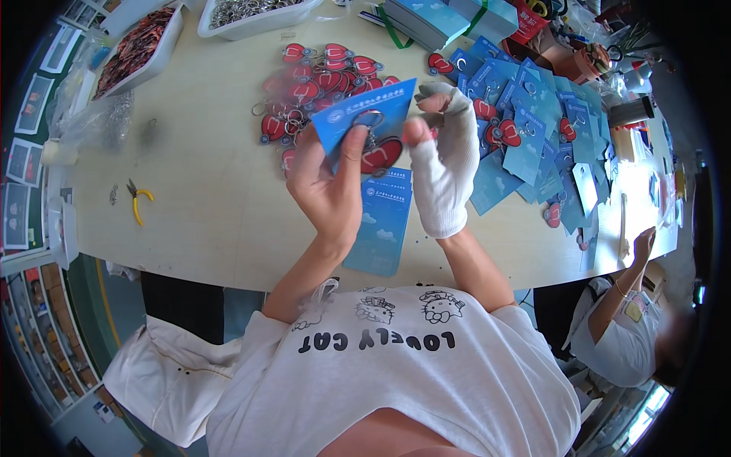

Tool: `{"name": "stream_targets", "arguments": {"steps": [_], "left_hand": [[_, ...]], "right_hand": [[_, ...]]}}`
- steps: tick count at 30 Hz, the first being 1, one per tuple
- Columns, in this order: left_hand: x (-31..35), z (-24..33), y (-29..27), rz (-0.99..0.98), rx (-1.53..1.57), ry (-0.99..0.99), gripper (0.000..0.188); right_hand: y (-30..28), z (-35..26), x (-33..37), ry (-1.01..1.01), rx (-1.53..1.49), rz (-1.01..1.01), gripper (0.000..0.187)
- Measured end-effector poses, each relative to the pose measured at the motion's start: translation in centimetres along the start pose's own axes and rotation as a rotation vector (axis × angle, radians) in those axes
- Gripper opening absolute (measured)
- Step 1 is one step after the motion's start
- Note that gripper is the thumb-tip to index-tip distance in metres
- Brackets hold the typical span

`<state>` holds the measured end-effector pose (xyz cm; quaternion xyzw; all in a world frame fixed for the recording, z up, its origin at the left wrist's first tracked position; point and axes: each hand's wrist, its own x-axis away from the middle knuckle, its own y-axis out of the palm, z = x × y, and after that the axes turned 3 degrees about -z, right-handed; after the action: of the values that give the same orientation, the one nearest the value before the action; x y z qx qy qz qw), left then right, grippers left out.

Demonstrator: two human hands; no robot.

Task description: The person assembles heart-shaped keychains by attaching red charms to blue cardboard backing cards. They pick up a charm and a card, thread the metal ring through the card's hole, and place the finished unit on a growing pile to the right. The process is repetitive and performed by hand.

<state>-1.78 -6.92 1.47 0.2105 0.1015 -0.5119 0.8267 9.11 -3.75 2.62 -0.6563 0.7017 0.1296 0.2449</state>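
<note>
My left hand pinches a blue card, its thumb pressed on the metal ring of a red keychain that hangs against the card's front. My right hand, in a white fingerless glove, is raised just right of the card with thumb and fingers curved but apart; nothing shows clearly between them. Below the held card lies a stack of blue cards near the table's front edge. Beyond my left hand spreads a pile of red keychains, partly hidden by the card.
Cards with keychains lie spread over the table's right side. Yellow-handled pliers are at left. At the back stand a tray of metal rings, a tray of red pieces and bundled cards. Another person's arm reaches in at right.
</note>
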Motion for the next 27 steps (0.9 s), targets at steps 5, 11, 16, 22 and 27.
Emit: {"name": "stream_targets", "arguments": {"steps": [5,11,16,22,27], "left_hand": [[0.3,-0.3,0.0,-0.051,-0.015,0.038,0.016],[0.3,1.0,0.4,-0.061,0.040,0.015,0.016],[0.4,0.6,0.2,-0.053,0.056,0.004,0.015],[0.4,0.5,-0.2,-0.075,0.162,-0.118,0.017],[1.1,-0.9,-0.9,-0.171,0.243,-0.287,0.021]], "right_hand": [[0.5,-1.8,-0.5,0.431,-0.445,-0.036,0.022],[1.1,-2.6,0.1,0.303,-0.524,0.065,0.027],[1.2,-3.5,0.0,0.372,-0.624,0.058,0.035],[0.9,-3.2,0.0,0.318,-0.445,-0.078,0.045],[0.5,-0.5,1.0,0.218,-0.331,-0.159,0.057]]}}
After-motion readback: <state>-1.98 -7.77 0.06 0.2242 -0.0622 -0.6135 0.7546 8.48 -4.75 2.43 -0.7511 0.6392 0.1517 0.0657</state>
